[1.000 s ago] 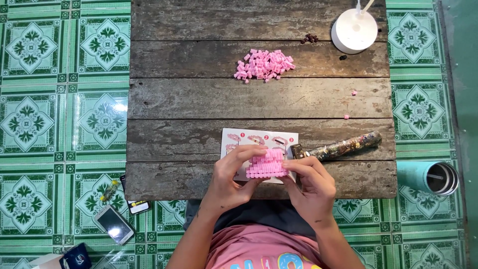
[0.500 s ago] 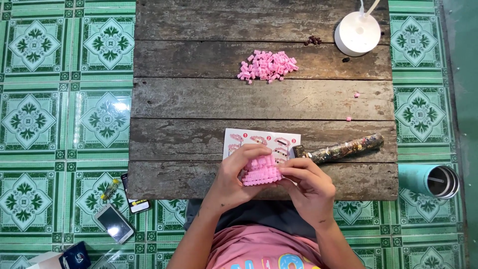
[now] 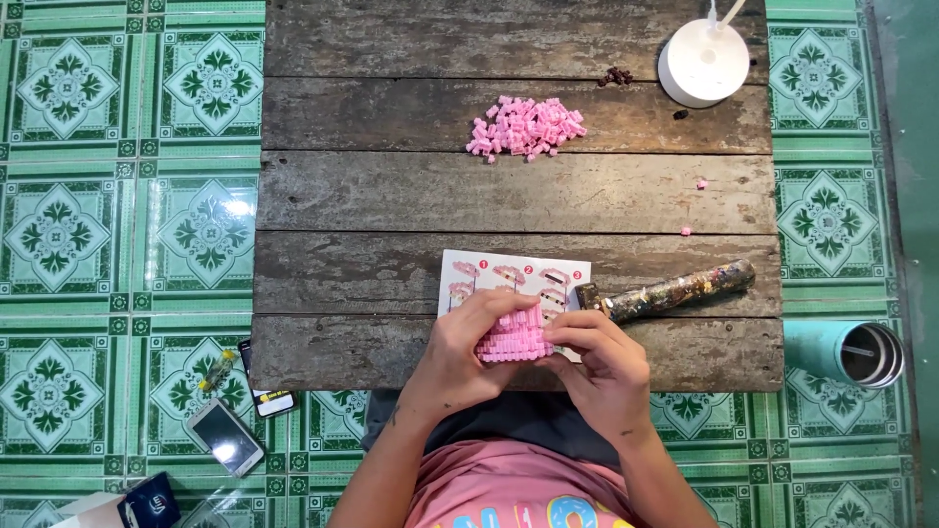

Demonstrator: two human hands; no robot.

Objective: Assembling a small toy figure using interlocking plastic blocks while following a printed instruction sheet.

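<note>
head cam, single view | worn on the person's head, facing almost straight down | mid distance: whole wooden desk (image 3: 391, 196) in frame, green tiled floor (image 3: 117, 244) on both sides | both hands and the lap at bottom edge, nearest the lens

Pink brick block (image 3: 513, 337), grey wood table (image 3: 391, 196), green patterned tiles (image 3: 127, 215).
</note>
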